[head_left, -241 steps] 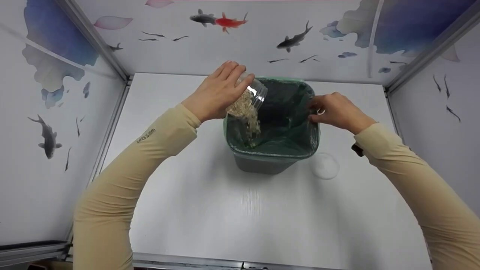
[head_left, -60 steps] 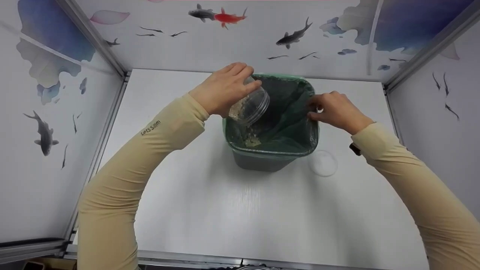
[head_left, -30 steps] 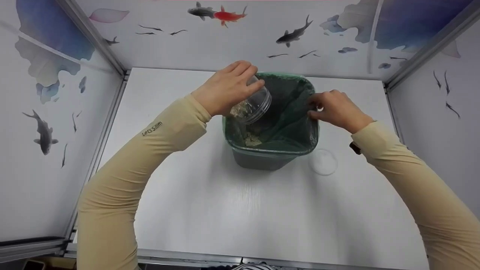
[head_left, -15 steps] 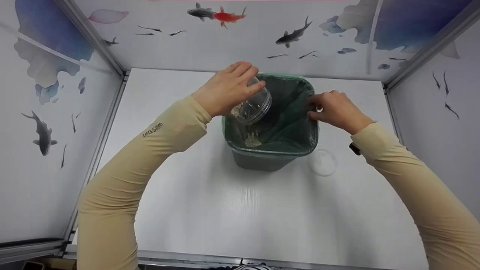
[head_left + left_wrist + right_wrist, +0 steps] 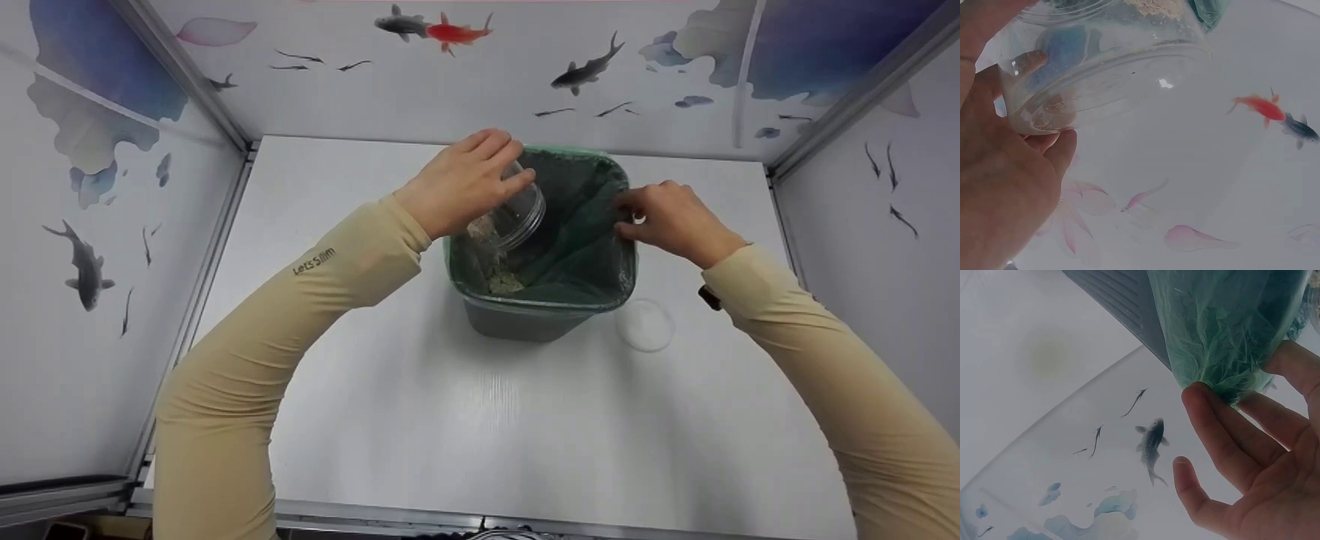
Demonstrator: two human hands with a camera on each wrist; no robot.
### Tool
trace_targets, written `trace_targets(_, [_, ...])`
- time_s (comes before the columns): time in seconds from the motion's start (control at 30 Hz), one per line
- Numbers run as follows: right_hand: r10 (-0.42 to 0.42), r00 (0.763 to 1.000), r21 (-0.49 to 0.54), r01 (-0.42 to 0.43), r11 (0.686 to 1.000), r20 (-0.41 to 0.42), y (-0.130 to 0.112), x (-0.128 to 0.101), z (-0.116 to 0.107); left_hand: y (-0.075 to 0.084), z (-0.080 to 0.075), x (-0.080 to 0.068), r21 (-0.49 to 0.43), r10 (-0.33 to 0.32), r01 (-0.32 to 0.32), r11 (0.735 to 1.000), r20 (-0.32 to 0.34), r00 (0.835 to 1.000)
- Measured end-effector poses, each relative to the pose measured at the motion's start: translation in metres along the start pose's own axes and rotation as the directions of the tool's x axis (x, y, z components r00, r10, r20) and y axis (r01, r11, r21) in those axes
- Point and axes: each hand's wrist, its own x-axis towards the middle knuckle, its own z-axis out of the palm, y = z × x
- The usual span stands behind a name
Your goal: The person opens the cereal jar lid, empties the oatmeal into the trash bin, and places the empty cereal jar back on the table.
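The table (image 5: 420, 420) is white, walled by panels painted with fish. Near its middle stands the grey bin (image 5: 525, 326), lined with a green bag (image 5: 577, 255) folded over the rim. At the bottom of the bag, on the left, lies a small heap of pale grain (image 5: 504, 283).

My left hand (image 5: 461, 184) is wrapped round the base of a clear jar (image 5: 517, 214), tipped mouth-down over the bin's left half. From the wrist view my fingers (image 5: 1044, 143) curl under the jar (image 5: 1100, 62), and a little grain (image 5: 1154, 7) clings near its mouth. My right hand (image 5: 667, 217) is clenched on the bag's edge at the right rim; the wrist view shows fingertips (image 5: 1207, 410) pinching a bunch of the green bag (image 5: 1224, 332) against the bin (image 5: 1123, 309).

To my right, just beside the bin, a clear lid (image 5: 645, 325) lies flat on the table.

To empty the jar well, I judge I should keep its mouth inside the rim and steeply tilted, so the last grains slide out and none bounce onto the table. A slight roll or tap may free what sticks to the wall. My right hand should hold the bag taut and open, or the liner could sag under the falling grain.
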Motion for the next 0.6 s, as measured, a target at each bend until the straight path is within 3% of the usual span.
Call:
trace_targets(0.2, [0.016, 1.000, 0.012, -0.016, 1.000, -0.001, -0.0006, 0.0002, 0.0003, -0.0009, 0.0003, -0.0002, -0.005, 0.002, -0.002, 1.000, 0.012, 1.000])
trace_targets(0.6, [0.017, 1.000, 0.010, -0.017, 1.000, -0.009, 0.0004, 0.0005, 0.0010, -0.0014, 0.0016, -0.0016, 0.005, 0.005, -0.005, 1.000, -0.047, 0.999])
